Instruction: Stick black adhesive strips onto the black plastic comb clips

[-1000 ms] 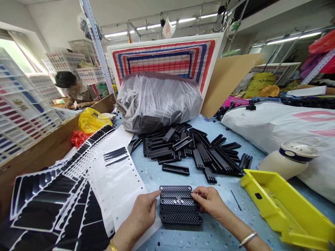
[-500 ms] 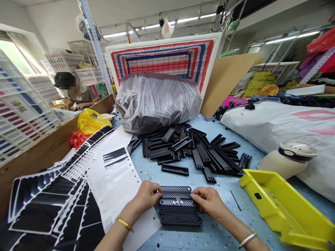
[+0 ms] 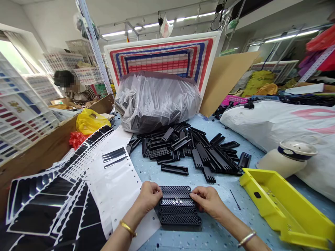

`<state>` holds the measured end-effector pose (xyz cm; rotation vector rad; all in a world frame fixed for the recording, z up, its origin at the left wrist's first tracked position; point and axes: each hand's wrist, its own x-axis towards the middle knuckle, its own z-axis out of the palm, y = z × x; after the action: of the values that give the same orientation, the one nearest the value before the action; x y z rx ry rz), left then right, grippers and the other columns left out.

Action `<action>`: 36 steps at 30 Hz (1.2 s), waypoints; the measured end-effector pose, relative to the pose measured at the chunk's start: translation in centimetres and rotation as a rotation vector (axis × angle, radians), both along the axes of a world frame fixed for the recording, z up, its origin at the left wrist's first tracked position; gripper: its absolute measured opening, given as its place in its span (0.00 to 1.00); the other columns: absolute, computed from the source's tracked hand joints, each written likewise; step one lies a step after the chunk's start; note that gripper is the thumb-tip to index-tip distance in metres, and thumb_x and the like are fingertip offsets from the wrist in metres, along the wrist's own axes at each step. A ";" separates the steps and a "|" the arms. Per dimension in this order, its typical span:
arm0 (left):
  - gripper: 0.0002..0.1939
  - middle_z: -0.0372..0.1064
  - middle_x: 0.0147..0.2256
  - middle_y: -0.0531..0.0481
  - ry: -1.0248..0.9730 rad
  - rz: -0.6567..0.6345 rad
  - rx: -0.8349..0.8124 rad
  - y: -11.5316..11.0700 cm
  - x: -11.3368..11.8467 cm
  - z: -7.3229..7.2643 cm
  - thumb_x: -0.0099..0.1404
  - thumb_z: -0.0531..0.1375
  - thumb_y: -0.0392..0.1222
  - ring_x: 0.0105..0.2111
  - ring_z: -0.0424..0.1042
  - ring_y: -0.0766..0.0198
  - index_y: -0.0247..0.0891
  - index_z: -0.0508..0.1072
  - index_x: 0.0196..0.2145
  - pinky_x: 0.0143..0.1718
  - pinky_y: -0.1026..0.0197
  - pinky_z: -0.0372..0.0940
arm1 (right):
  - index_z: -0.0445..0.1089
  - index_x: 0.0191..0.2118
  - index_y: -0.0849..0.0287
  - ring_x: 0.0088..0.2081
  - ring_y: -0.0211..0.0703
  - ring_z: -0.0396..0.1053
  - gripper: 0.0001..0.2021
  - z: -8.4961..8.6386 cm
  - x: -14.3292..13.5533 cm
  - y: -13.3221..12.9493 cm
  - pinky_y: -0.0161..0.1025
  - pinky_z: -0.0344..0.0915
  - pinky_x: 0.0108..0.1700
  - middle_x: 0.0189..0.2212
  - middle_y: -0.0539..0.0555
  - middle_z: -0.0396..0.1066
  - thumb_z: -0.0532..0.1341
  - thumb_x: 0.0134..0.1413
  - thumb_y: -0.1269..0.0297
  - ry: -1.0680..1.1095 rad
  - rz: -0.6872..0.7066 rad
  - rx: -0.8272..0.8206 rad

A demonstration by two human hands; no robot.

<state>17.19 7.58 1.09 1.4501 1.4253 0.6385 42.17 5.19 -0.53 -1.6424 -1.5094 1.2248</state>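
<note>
Several black perforated strips (image 3: 179, 210) lie side by side in a block on the blue speckled table, with a few small pale bits on the upper middle ones. My left hand (image 3: 150, 195) is closed in a pinch at the left ends of the upper strips. At their right ends my right hand (image 3: 206, 198) is closed too, thumb and index finger on the edge of a strip. Beyond them a single black frame-like piece (image 3: 174, 169) lies in front of a loose pile of black parts (image 3: 201, 150).
A yellow bin (image 3: 288, 205) with tiny pieces and a cream bottle (image 3: 284, 158) stand at right. Black sticker sheets (image 3: 34, 216) and a white sheet (image 3: 112, 184) cover the left. A grey plastic bag (image 3: 159, 101) sits behind the pile. A person (image 3: 75, 89) works at far left.
The view has shifted very slightly. My left forearm and its bracelet have moved a little to the right; both hands stay at the strips.
</note>
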 end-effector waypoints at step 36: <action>0.08 0.60 0.13 0.61 -0.004 -0.040 -0.103 0.4 -0.7 1.8 0.56 0.57 0.31 0.11 0.63 0.67 0.40 0.63 0.23 0.13 0.68 0.54 | 0.74 0.27 0.58 0.16 0.39 0.65 0.17 0.3 0.3 0.0 0.34 0.60 0.19 0.14 0.47 0.67 0.61 0.49 0.48 -0.101 0.010 0.067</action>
<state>16.52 8.01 2.90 1.3920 1.4024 0.5349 42.45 5.20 -0.23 -1.6765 -1.6041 1.0995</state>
